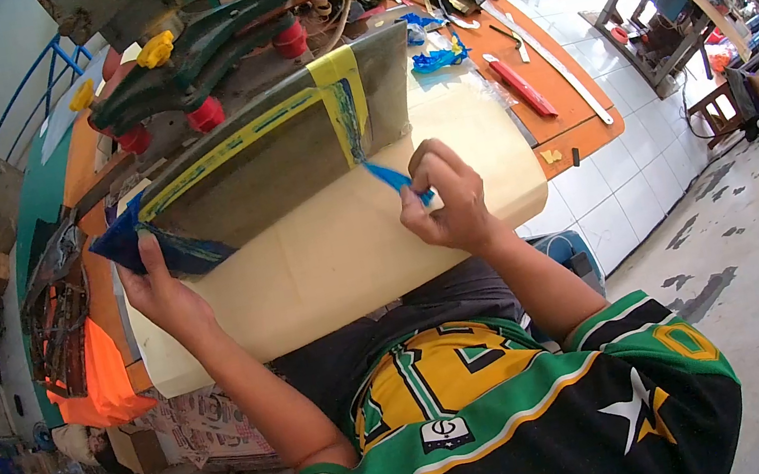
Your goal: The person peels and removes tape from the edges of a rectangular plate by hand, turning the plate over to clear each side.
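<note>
A flat grey metal plate [264, 159] stands tilted over a cream padded sheet [330, 246]. Yellow tape [231, 141] with blue smears runs along its upper edge and down near its right end. Dark blue film [118, 237] covers the plate's lower left corner. My left hand [162, 283] holds that corner, thumb on the front face and the other fingers hidden behind. Closed in a pinch, my right hand [444, 197] grips a blue strip [386, 175] that stretches from the lower end of the yellow tape.
Behind the plate stands a machine with a green clamp frame [196, 58] and yellow knobs. A red cutter [520, 85], a steel ruler [552, 64] and blue scraps [441, 56] lie on the orange table [594, 98]. Orange cloth [98, 378] hangs at left. A person sits far back right.
</note>
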A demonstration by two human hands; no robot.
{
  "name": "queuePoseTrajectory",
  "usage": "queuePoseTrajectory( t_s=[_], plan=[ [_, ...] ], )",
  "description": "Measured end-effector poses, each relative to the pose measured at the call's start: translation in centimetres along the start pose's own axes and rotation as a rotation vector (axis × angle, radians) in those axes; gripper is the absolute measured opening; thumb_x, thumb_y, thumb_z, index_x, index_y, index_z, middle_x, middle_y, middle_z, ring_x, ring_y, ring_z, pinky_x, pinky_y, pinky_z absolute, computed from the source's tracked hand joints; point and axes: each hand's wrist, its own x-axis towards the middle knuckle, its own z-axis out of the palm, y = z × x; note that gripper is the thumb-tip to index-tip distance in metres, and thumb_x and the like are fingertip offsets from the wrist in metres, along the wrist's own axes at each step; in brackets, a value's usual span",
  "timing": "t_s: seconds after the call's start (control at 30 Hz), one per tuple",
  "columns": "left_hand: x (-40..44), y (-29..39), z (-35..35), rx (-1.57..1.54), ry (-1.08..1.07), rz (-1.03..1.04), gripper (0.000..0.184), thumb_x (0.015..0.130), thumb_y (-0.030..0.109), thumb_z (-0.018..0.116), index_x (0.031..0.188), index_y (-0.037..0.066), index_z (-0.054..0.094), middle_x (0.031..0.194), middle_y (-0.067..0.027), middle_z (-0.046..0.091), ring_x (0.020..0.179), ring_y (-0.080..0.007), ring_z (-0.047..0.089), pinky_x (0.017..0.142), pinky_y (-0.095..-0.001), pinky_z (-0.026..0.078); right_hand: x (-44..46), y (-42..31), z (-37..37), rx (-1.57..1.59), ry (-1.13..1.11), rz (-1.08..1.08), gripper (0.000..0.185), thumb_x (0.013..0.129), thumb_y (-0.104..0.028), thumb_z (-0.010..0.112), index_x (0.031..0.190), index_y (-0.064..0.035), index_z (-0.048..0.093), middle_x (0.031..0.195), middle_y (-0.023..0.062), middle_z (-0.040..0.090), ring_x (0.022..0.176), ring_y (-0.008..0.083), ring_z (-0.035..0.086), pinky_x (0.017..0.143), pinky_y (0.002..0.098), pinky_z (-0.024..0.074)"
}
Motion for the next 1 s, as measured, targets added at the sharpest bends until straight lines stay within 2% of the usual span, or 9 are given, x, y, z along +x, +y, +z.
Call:
queuePoseTrajectory(
  t_s=[0.17,0.27,0.37,0.5,0.63,0.73,0.77,0.9,1.0],
  plan=[
    [0.7,-0.4,0.7,0.01,0.006,-0.013,0.048,0.096,0.021,0.078,0.134,-0.002,0.06,0.123,-0.0048,0.067,0.108,-0.0133,0.061,0.099,-0.0288,0.046,0.2,0.1,-0.2,0.0,0.011,-0.049,0.025,0.082,0.001,0.073,0.075,-0.0034,0.049,0.073,0.0124,0.05,0.06,0.0298,0.053,0.055,0.0384,0.0452],
    [1.1,-1.1,0.3,-0.028,-0.02,-0.018,0.049,0.096,0.021,0.078,0.135,-0.002,0.059,0.123,-0.0048,0.067,0.107,-0.0135,0.062,0.099,-0.0289,0.047,0.3,0.5,0.0,-0.008,0.049,0.069,0.028,0.088,-0.004,0.074,0.076,-0.0034,0.049,0.068,0.0103,0.051,0.055,0.025,0.052,0.053,0.0359,0.0439],
    [1.2,-1.3,0.0,0.017,-0.035,-0.035,0.057,0.098,0.024,0.074,0.144,-0.003,0.053,0.135,-0.0089,0.063,0.119,-0.0198,0.06,0.106,-0.0353,0.045,0.8,0.8,0.4,0.045,0.134,0.218,0.022,0.096,-0.009,0.073,0.09,-0.004,0.052,0.065,0.0086,0.057,0.053,0.0159,0.055,0.05,0.032,0.0425],
    [0.7,-0.3,0.7,-0.005,-0.022,-0.028,0.049,0.098,0.022,0.076,0.136,-0.003,0.058,0.123,-0.0056,0.067,0.107,-0.0138,0.063,0.098,-0.0295,0.048,2.4,-0.6,0.1,0.274,0.115,0.511,0.015,0.099,-0.007,0.068,0.105,-0.0048,0.055,0.067,0.0058,0.056,0.055,0.0141,0.053,0.052,0.0305,0.042],
    [0.7,-0.3,0.8,0.019,-0.01,-0.024,0.049,0.098,0.02,0.075,0.137,-0.003,0.057,0.123,-0.006,0.067,0.106,-0.0138,0.063,0.098,-0.0289,0.048,3.9,-0.5,-0.9,0.037,0.099,0.288,0.027,0.097,-0.006,0.07,0.122,-0.0043,0.059,0.074,0.0052,0.054,0.063,0.0142,0.054,0.059,0.0287,0.0436],
    [0.8,-0.6,0.4,0.014,-0.008,-0.029,0.049,0.098,0.02,0.075,0.137,-0.003,0.057,0.123,-0.006,0.067,0.106,-0.0139,0.063,0.098,-0.0285,0.048,5.1,-0.7,-1.4,0.031,0.153,0.247,0.028,0.097,-0.006,0.069,0.124,-0.0039,0.059,0.076,0.0058,0.055,0.064,0.0145,0.054,0.059,0.0293,0.044],
    [0.8,-0.7,0.2,0.012,-0.007,-0.029,0.049,0.098,0.02,0.075,0.137,-0.003,0.057,0.123,-0.006,0.067,0.106,-0.0139,0.063,0.098,-0.0285,0.048,5.3,-1.4,-1.8,0.088,0.152,0.356,0.03,0.097,-0.007,0.068,0.125,-0.0036,0.059,0.083,0.0085,0.058,0.071,0.0172,0.058,0.066,0.0323,0.0473],
    [0.5,-0.5,0.2,0.028,-0.023,-0.05,0.056,0.098,0.022,0.074,0.145,-0.002,0.053,0.134,-0.0081,0.063,0.119,-0.0187,0.059,0.106,-0.0342,0.044,6.5,0.4,-2.2,-0.07,0.186,0.265,0.024,0.096,-0.01,0.068,0.118,-0.0028,0.063,0.096,0.013,0.063,0.089,0.0262,0.064,0.082,0.0397,0.0499],
    [0.5,-0.7,0.0,0.022,-0.019,-0.061,0.059,0.098,0.022,0.074,0.147,-0.001,0.05,0.137,-0.0091,0.063,0.121,-0.0193,0.059,0.107,-0.0352,0.045,7.4,0.9,-1.9,-0.25,0.22,0.159,0.017,0.095,-0.011,0.07,0.109,-0.0028,0.066,0.099,0.0141,0.065,0.09,0.0294,0.066,0.08,0.0407,0.051]
  ],
)
